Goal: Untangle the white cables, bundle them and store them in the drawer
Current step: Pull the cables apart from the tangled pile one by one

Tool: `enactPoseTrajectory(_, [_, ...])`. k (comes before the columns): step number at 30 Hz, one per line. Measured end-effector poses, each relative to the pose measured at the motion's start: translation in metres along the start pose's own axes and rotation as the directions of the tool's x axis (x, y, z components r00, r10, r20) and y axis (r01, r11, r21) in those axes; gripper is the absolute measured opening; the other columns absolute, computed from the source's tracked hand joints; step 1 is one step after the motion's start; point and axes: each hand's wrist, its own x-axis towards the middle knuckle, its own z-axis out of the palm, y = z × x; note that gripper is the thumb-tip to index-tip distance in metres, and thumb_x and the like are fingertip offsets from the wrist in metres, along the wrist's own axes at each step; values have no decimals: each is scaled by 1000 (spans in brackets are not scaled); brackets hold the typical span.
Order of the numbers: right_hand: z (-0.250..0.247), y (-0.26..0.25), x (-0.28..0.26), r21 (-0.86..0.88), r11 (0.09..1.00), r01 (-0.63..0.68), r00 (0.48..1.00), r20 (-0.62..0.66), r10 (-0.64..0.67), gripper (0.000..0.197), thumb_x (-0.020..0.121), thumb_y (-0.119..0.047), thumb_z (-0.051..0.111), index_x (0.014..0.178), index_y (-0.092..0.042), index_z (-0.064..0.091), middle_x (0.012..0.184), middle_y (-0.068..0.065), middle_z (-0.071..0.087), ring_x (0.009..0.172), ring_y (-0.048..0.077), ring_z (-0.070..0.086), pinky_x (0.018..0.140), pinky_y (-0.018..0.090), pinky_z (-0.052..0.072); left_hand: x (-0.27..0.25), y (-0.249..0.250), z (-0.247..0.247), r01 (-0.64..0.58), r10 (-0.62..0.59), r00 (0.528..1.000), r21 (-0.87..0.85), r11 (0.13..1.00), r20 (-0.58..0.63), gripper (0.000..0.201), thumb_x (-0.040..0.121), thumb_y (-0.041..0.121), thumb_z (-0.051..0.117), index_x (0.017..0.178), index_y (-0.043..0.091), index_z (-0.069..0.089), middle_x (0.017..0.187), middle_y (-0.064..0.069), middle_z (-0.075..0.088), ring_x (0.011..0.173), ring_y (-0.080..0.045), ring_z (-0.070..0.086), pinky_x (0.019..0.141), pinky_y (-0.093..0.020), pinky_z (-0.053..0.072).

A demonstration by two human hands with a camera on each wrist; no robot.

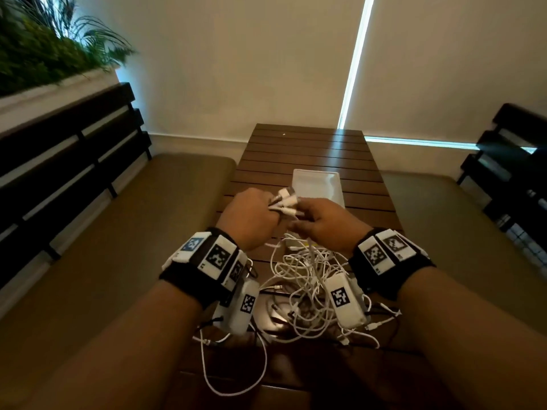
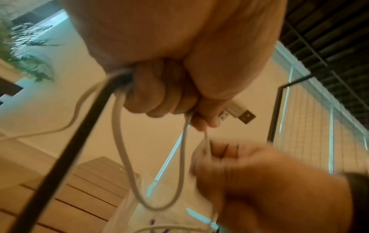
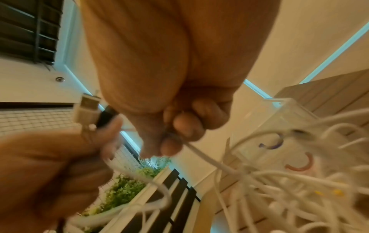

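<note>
A tangled heap of white cables [image 1: 307, 288] lies on the slatted wooden table [image 1: 307, 152] between my forearms. My left hand [image 1: 251, 216] is lifted above it and grips a bunch of white USB plug ends [image 1: 285, 201]. In the left wrist view its curled fingers [image 2: 159, 97] close round cable strands and a USB plug [image 2: 237, 112] sticks out. My right hand [image 1: 322, 223] is just beside it. Its thumb and fingers [image 3: 179, 134] pinch one white cable [image 3: 209, 159] that runs down into the heap.
A white open drawer box [image 1: 318, 184] lies on the table just beyond my hands. Cushioned benches with dark slatted backs stand on both sides. A planter with green plants [image 1: 44, 48] is at the far left.
</note>
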Motion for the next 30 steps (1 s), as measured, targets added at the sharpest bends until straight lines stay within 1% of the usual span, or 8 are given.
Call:
enactPoseTrajectory(4, [12,28,-9,-78,969,-233,944,222,245,8,93,-15,57,87,-17,62,75,1,67,65,17,61,65,34,52,8,-4,-26,55,-112,953,-201,978,-282,15,90,17,59,79,12,69,55,0,52,49,-12,47,42,-16,34])
enactPoseTrajectory(7, [10,34,-8,12,963,-270,961,61,269,10,95,-12,56,91,-4,61,80,8,67,66,19,63,63,33,55,6,-20,-33,136,-118,946,38,990,-302,15,89,23,60,81,13,68,64,-5,56,65,-26,60,53,-23,36])
enactPoseTrajectory(10, [7,27,-5,0,966,-258,966,-12,258,11,93,-12,61,88,-3,65,81,8,67,61,12,61,57,24,52,3,-27,-25,163,-97,954,219,962,-283,4,85,19,57,82,19,60,84,-11,64,77,-32,58,63,-31,37])
enactPoseTrajectory(13, [9,20,-2,-134,964,-229,970,54,238,13,91,-21,66,87,-9,70,82,8,71,69,15,65,65,33,57,-4,-15,-14,75,-14,977,285,956,-213,4,86,22,56,90,22,59,86,-3,61,76,-25,54,64,-30,37])
enactPoseTrajectory(16, [11,12,-1,-147,972,-184,981,31,191,10,87,-17,69,90,-9,73,83,10,71,73,20,65,73,35,55,-8,-1,7,-67,74,997,371,926,-6,20,88,36,59,103,24,63,90,0,64,81,-20,59,66,-30,43])
enactPoseTrajectory(19, [5,3,-1,-185,980,-73,997,-12,72,1,83,-10,70,84,-11,70,76,2,68,69,18,62,66,30,50,-6,-6,24,-115,54,982,351,929,179,22,88,40,58,96,20,65,90,0,66,83,-21,62,71,-33,51])
enactPoseTrajectory(24, [-1,14,-14,-51,988,-144,985,91,148,26,83,-2,68,106,-14,67,90,-4,70,79,13,65,70,24,53,-5,-12,22,-87,74,992,118,989,105,9,86,19,63,81,16,69,77,-6,69,73,-26,65,65,-36,52])
enactPoseTrajectory(30, [-12,37,-19,12,975,-223,970,103,221,38,85,3,61,115,-20,64,109,-7,70,84,0,65,64,16,50,-1,-10,7,-114,111,993,77,990,37,12,87,15,61,89,12,73,69,0,64,67,-21,60,60,-30,46])
